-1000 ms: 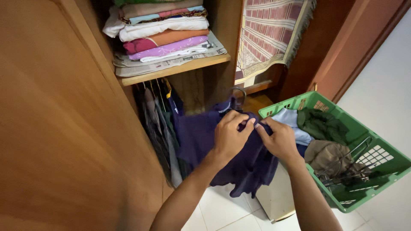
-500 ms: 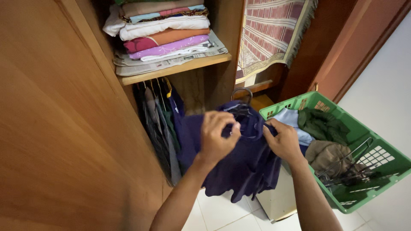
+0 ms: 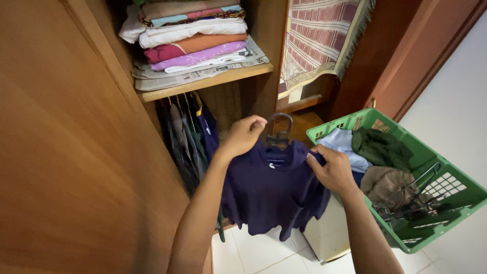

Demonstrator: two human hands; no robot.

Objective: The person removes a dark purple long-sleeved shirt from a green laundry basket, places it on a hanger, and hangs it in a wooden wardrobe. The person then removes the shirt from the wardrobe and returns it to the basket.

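The shirt (image 3: 271, 195) is now hanging flat on its hanger (image 3: 279, 131). The left hand (image 3: 242, 135) is gripping the shirt's left shoulder, fingers curled, and the right hand (image 3: 332, 170) is pinching the right shoulder.

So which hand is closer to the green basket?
Right. The right hand grips the purple shirt beside the green basket; the left hand is farther away, near the hanger hook.

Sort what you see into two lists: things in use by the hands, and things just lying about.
In use: left hand, right hand, navy shirt, dark hanger.

Lying about: green basket of clothes, folded linens, hanging garments, fringed rug.
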